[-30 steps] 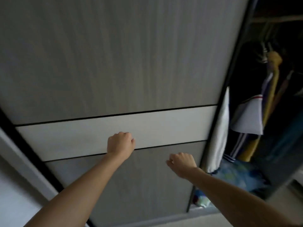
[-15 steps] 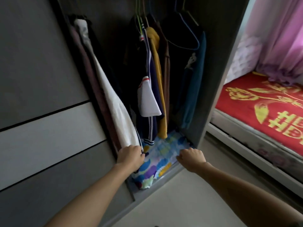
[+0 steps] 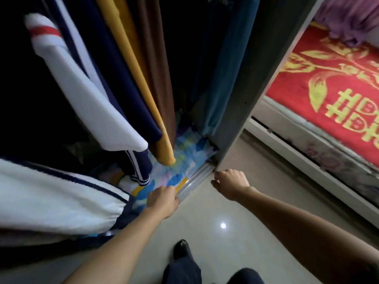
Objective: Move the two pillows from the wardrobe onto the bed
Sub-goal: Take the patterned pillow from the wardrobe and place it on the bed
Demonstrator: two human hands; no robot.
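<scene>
The pillows lay flat on the wardrobe floor (image 3: 207,171), under the hems of the hanging clothes (image 3: 131,83), which I took to be why I had to go in low at the sill instead of from the front. Only one patterned blue, yellow and white pillow (image 3: 184,158) was plainly visible; I could not tell whether the second lay beneath it or further left behind the navy garment (image 3: 137,167). Its front edge sat just behind the metal door track (image 3: 194,181), so anything pulled out would have to clear that lip.

My left hand (image 3: 163,201) was at the near edge of the pillow, knuckles up and fingers curled down over the fabric beside the track. It touched the cover, but whether it actually gripped it I could not tell, since the fingertips were hidden. My right hand (image 3: 230,184) hung loosely curled, half open, just outside the track by the foot of the wardrobe's side panel (image 3: 252,95), holding nothing and, as far as I could see, touching nothing.

The bed (image 3: 328,89) with its red and gold cover stood to my right, beyond that panel, with bare tiled floor (image 3: 205,232) between. I judged the job hardly begun: neither pillow lifted.
</scene>
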